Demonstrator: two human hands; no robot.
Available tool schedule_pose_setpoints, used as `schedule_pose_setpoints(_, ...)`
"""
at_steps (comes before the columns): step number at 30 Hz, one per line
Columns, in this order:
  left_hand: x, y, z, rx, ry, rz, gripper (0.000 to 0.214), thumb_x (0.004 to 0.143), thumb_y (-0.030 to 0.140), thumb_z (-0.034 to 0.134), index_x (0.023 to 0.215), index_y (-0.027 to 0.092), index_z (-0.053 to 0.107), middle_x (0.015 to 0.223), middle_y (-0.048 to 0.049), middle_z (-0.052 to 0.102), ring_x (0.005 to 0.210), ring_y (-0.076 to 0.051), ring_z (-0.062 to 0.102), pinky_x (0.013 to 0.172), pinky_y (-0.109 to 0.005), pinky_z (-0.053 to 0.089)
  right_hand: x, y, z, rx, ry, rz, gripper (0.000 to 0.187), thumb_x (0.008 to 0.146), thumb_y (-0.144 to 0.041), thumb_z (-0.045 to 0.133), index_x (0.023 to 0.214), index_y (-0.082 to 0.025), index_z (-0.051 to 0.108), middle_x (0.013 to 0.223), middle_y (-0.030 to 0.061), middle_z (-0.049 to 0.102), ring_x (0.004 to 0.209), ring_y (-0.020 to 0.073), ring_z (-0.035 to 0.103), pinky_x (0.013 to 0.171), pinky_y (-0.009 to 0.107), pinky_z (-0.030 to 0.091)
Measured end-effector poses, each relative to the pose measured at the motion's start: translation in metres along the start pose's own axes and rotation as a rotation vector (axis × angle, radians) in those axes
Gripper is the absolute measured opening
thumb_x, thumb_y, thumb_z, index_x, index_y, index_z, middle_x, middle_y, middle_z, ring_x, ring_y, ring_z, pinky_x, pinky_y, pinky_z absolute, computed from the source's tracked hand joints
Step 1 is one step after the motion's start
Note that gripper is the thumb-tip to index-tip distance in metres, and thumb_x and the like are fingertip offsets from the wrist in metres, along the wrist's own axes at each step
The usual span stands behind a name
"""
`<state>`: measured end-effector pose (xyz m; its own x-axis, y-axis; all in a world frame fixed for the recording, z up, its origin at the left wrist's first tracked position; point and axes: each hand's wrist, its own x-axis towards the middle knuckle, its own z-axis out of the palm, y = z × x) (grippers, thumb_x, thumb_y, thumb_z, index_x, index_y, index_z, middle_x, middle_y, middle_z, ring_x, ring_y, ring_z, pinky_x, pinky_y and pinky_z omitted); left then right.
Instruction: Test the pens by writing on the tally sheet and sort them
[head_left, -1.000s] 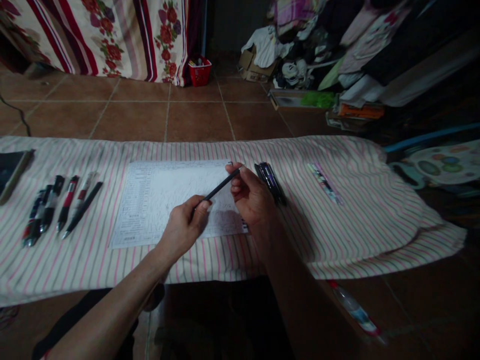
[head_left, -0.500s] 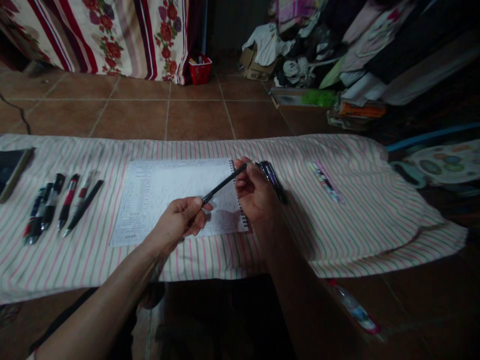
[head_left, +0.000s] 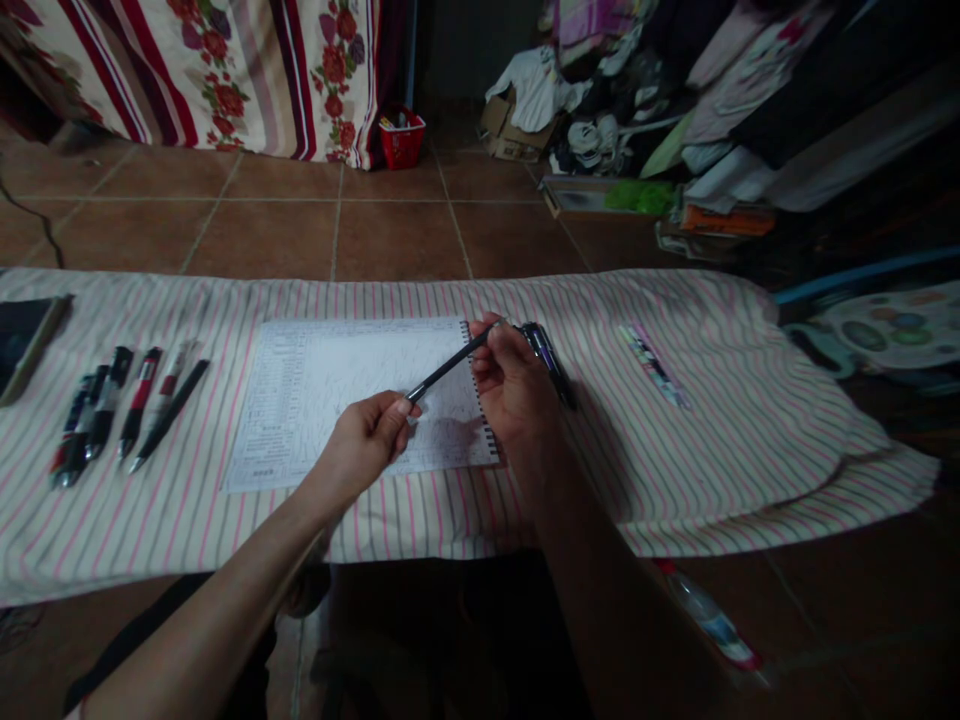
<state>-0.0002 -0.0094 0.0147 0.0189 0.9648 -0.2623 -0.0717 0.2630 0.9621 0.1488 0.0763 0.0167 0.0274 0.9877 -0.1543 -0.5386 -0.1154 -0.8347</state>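
Observation:
A slim black pen (head_left: 450, 364) lies slanted in the air above a spiral-bound notebook with a printed, densely written page (head_left: 330, 405). My right hand (head_left: 514, 390) pinches the pen's upper end between thumb and fingers. My left hand (head_left: 360, 445) holds its lower end at the fingertips, over the page. Just beyond my right hand lies a dark bundle of pens (head_left: 550, 365), partly hidden by that hand. Several pens (head_left: 109, 410) lie side by side on the striped cloth (head_left: 675, 470), left of the notebook.
A black booklet or tablet (head_left: 22, 335) lies at the cloth's left end, and a pen packet (head_left: 652, 365) at its right. Beyond the cloth are floor tiles (head_left: 397, 240), a red basket (head_left: 401, 140), and piled clothes and boxes (head_left: 600, 110).
The pen's lower end has risen and shifted right since the oldest frame, leaving the pen flatter. My left fingers have moved to its end, and my right hand has shifted slightly right.

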Motion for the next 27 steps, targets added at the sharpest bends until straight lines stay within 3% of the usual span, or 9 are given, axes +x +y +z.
schedule_pose_setpoints(4,-0.001,-0.001,-0.001,0.089,-0.004,0.016,0.032,0.083,0.046,0.054,0.080,0.014,0.057,0.049,0.0059,0.042,0.041,-0.006,0.033,0.040,-0.020,0.024,-0.001,0.000,0.003,0.007,0.026,0.005,0.018,0.065,-0.028,0.075,0.082,-0.023,0.069,0.082,-0.0032,0.071,0.056,0.0033,0.054,0.049,0.014,0.045)
schedule_pose_setpoints(18,0.007,-0.018,-0.002,0.000,0.070,0.031,0.026,0.077,0.040,0.065,0.087,0.017,0.057,0.066,0.0004,0.057,0.051,-0.007,0.044,0.047,-0.019,0.033,-0.008,0.000,0.004,-0.037,0.020,0.047,0.021,0.071,-0.031,0.071,0.089,-0.023,0.069,0.088,-0.0008,0.074,0.057,0.0043,0.056,0.048,0.015,0.042)
schedule_pose_setpoints(27,0.001,-0.012,-0.004,0.120,0.020,0.033,0.024,0.083,0.040,0.057,0.084,0.017,0.058,0.061,0.0018,0.052,0.050,-0.007,0.042,0.046,-0.019,0.031,-0.004,0.000,0.001,0.055,0.007,0.068,0.018,0.070,-0.032,0.071,0.085,-0.023,0.071,0.086,-0.0016,0.074,0.052,0.0024,0.049,0.045,0.013,0.038)
